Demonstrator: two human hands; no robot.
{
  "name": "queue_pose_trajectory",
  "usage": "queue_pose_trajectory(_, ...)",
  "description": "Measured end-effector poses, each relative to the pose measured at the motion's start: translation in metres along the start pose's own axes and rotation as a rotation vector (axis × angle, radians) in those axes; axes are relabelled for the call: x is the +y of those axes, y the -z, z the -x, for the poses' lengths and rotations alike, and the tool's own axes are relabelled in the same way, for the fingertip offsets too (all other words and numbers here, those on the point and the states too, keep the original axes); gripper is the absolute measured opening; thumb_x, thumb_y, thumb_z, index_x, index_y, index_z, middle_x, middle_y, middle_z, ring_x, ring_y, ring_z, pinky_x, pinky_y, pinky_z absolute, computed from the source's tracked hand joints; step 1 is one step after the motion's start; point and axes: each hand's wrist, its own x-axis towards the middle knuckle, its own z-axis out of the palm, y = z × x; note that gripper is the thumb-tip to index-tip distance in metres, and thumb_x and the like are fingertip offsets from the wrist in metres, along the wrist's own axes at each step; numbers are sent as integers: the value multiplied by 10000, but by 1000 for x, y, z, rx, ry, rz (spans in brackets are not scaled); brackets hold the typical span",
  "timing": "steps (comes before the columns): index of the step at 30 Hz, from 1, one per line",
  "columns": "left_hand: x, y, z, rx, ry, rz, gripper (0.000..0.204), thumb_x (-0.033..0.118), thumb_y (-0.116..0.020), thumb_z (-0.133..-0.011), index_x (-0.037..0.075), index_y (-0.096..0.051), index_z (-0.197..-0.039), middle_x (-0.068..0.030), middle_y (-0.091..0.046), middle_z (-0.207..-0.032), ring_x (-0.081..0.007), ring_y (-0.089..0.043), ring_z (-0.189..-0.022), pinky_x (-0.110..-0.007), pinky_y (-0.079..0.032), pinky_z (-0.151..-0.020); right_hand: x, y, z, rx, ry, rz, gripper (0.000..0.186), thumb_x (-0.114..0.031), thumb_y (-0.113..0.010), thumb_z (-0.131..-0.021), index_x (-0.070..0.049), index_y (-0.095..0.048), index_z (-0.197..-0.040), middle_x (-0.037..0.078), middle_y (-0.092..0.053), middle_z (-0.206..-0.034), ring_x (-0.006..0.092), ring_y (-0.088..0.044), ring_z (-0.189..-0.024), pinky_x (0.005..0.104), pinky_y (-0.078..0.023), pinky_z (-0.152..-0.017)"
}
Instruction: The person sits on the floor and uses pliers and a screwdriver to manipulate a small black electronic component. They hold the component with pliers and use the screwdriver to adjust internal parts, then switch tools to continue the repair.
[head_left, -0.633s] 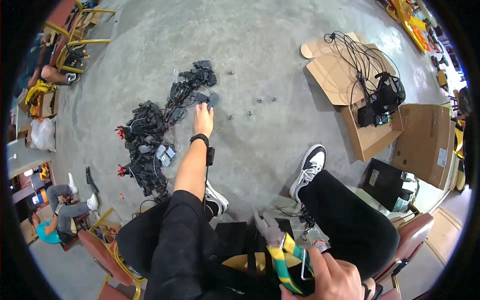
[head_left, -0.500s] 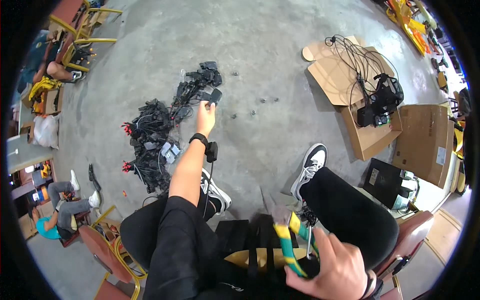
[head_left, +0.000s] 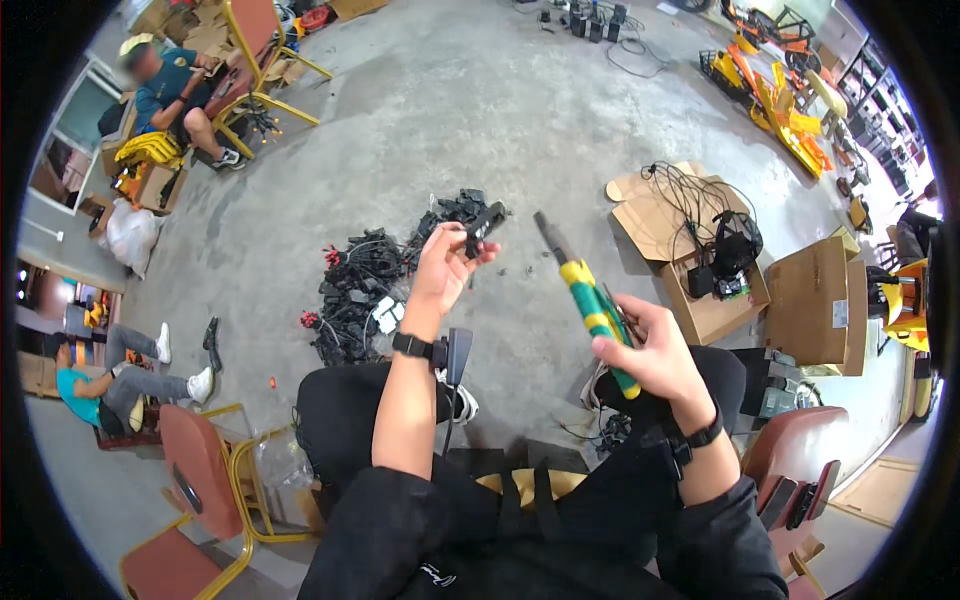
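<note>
My left hand is closed on a small black plastic part, held up in front of me with its fingers curled round the lower end. My right hand grips pliers with green-and-yellow handles; their dark jaws point up and away, a short gap to the right of the black part. Behind and left of my left hand, a pile of black plastic parts with cables and red tips lies on the floor. A white piece rests at its near edge.
To the right stands an opened cardboard box with black cables and gear, beside a larger carton. Red chairs flank me. Two people sit at the left. Small pieces lie on the floor ahead.
My left hand has come up from the pile with the black part. My right hand has raised the pliers from near my lap, and their handles are closer together. The view has tilted up.
</note>
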Motion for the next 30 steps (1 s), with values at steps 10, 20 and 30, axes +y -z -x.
queue_pose_trajectory(10,2,-59,101,120,118,3,354,387,-541,-979,63,-551,-1123,-44,-532,-818,-331,-653,-975,-477,-540,-900,2,-48,25,-236,82,-274,580,-188,-757,-828,73,-532,-1295,23,-626,-984,72,-576,-843,236,-479,-747)
queue_pose_trajectory(20,-27,-82,124,-28,334,629,408,466,-531,-954,70,-624,-915,-146,-671,-963,-336,-557,-1168,-481,-407,-1042,-3,-86,29,-33,256,253,639,-389,-812,-689,30,-619,-1131,215,-680,-872,310,-705,-856,363,-534,-776)
queue_pose_trajectory(30,-12,-77,123,-46,382,643,521,512,-384,-967,145,-426,-600,-61,-560,-724,-251,-558,-876,-404,-434,-856,-14,-78,21,139,450,442,439,-318,-846,-691,29,-688,-910,178,-679,-852,251,-683,-727,314,-530,-674)
